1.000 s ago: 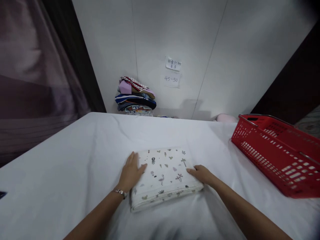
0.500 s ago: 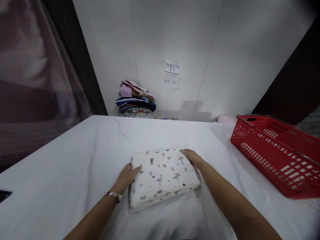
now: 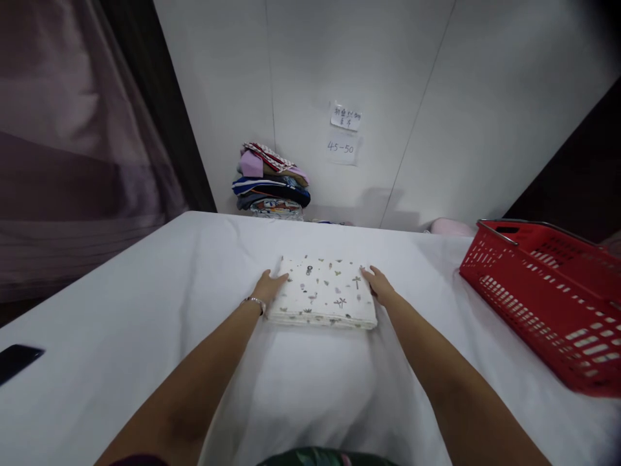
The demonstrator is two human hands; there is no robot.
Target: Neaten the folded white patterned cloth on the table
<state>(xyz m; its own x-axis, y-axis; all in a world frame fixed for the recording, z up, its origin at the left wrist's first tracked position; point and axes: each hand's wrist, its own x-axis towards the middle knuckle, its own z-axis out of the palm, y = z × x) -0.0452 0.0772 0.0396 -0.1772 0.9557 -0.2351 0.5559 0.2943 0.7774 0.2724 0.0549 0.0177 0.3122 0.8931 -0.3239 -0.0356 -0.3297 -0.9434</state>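
Observation:
A folded white cloth (image 3: 324, 291) printed with small palm trees, a flamingo and leaves lies in the middle of the white-covered table (image 3: 228, 382). My left hand (image 3: 270, 287) grips its left edge, thumb over the top and the other fingers hidden at the side. A silver bracelet (image 3: 256, 301) circles that wrist. At the opposite edge, my right hand (image 3: 379, 285) holds the far right corner, its thumb side resting on the cloth. Several folded layers show along the near edge.
To the right stands a red plastic basket (image 3: 538, 291) with metal handles. A dark phone-like object (image 3: 18, 360) lies at the left. Beyond the far edge is a stack of folded fabrics (image 3: 272, 184) near paper signs (image 3: 343, 147) on the wall. A curtain (image 3: 72, 162) hangs at left.
Both hands and the folded cloth have moved away from me toward the far side of the table. The cloth now sits straighter. More of the dark object at left shows.

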